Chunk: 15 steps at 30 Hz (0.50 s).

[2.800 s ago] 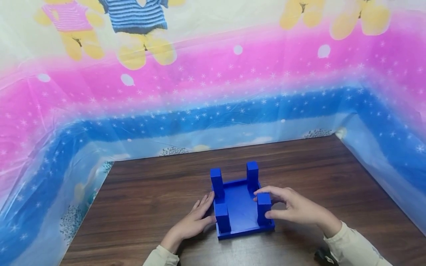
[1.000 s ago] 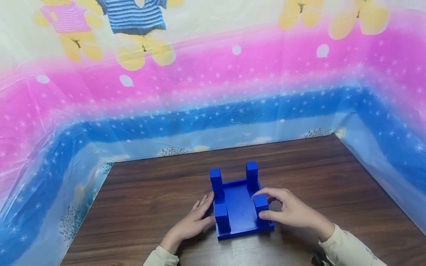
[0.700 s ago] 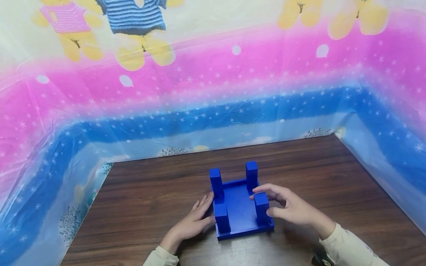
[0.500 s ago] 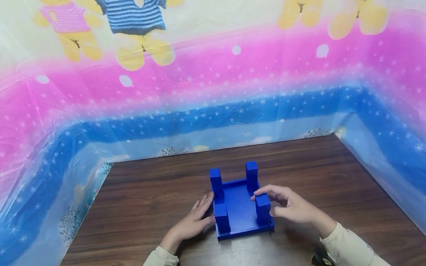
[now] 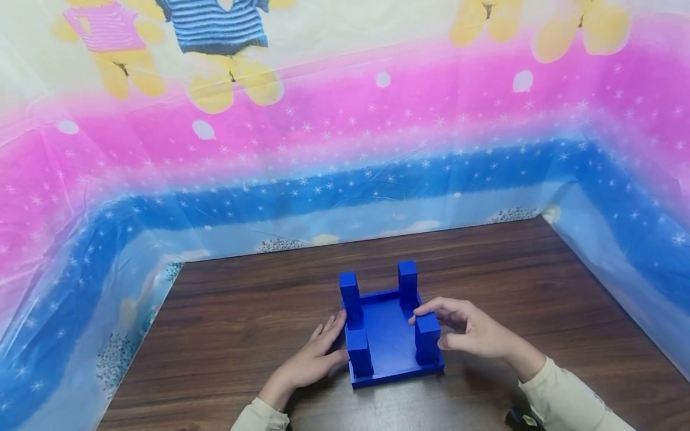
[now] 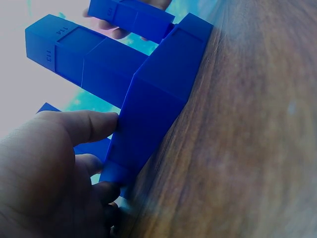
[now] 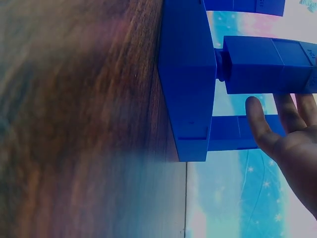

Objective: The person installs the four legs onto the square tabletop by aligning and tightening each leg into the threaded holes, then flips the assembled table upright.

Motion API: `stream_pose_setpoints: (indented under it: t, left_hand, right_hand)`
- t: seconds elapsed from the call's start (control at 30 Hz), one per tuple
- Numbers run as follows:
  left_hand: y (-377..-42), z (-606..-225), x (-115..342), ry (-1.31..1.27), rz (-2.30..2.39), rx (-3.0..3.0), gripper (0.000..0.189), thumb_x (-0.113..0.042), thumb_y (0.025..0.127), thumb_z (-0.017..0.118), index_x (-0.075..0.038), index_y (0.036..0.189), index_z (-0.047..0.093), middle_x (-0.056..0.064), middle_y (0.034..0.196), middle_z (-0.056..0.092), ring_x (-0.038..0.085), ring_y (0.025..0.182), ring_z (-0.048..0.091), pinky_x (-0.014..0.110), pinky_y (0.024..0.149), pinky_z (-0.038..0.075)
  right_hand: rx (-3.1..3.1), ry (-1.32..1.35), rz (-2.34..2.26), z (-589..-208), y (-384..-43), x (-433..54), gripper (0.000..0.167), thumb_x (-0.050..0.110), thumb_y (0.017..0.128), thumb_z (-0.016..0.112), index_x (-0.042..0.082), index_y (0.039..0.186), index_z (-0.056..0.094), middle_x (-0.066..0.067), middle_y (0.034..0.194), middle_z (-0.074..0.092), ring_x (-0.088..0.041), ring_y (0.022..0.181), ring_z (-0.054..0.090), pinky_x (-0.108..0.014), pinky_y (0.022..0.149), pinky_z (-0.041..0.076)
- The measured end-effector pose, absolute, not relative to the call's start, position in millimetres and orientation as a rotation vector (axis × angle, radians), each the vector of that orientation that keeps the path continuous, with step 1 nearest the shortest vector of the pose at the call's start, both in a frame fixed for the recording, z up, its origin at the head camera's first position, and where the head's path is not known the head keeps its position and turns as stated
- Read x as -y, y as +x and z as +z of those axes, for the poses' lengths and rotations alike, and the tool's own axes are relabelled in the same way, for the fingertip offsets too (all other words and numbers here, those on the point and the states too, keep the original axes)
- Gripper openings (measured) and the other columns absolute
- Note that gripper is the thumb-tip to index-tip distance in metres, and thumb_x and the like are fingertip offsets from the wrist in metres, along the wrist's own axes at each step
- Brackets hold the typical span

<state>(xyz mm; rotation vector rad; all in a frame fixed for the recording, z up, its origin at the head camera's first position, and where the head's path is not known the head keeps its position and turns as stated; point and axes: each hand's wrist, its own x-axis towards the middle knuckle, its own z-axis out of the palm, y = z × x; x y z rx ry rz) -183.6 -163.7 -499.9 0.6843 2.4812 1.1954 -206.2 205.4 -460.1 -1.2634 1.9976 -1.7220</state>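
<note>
A small blue table lies upturned on the brown tabletop, its rimmed top [image 5: 388,338] flat and square legs standing up from the corners. My left hand [image 5: 315,359] rests along its left side, fingers extended, with the thumb against the panel's edge in the left wrist view. My right hand [image 5: 471,332] is curled around the near right table leg [image 5: 427,341], fingers behind it and thumb tip at its right side. In the right wrist view a screw thread [image 7: 221,64] shows in the gap between this leg and the panel. The near left leg [image 5: 359,353] stands upright.
The two far legs, left [image 5: 350,299] and right [image 5: 408,287], rise behind. A dark object [image 5: 521,419] lies under my right sleeve. A printed cloth [image 5: 345,149] with bears and snowflakes hangs behind and beside the wood-grain table [image 5: 232,311].
The near right leg has turned about its axis and shifted slightly right since one second ago. My right thumb has moved from its front face to its right side. My left hand has stayed put.
</note>
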Motion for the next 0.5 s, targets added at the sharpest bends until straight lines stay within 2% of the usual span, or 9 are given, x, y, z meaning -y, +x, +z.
stream_pose_setpoints:
  t: [0.17,0.37,0.5]
  left_hand:
    - [-183.2,-499.0,164.0,0.688,1.195,-2.478,0.082,-0.034,0.107,0.058,0.001,0.167,0.015,0.018,0.175,0.015,0.039,0.162,0.003,0.059,0.128,-0.005]
    - [-183.6,-499.3,163.7,0.689,1.186,-2.479,0.082,-0.036,0.108,0.057,0.0,0.167,0.014,0.017,0.175,0.015,0.038,0.162,0.003,0.058,0.128,-0.005]
    - [-183.6,-500.1,164.0,0.685,1.181,-2.477,0.081,-0.037,0.109,0.056,-0.001,0.168,0.014,0.017,0.175,0.014,0.038,0.162,0.003,0.058,0.128,-0.004]
  right_hand:
    - [-2.016,-1.259,-1.714,-461.5,-207.3,-207.1,0.054,-0.017,0.087,0.065,-0.001,0.138,0.06,-0.014,0.134,0.069,-0.019,0.131,0.063,-0.026,0.115,0.04]
    - [-2.018,-1.267,-1.721,-458.5,-205.8,-206.7,0.054,-0.016,0.088,0.065,0.005,0.138,0.059,-0.018,0.132,0.068,-0.019,0.13,0.063,-0.032,0.106,0.051]
    - [-2.077,-1.263,-1.701,-456.7,-203.9,-205.6,0.054,-0.012,0.088,0.069,0.007,0.137,0.057,-0.019,0.13,0.068,-0.021,0.132,0.061,-0.031,0.108,0.05]
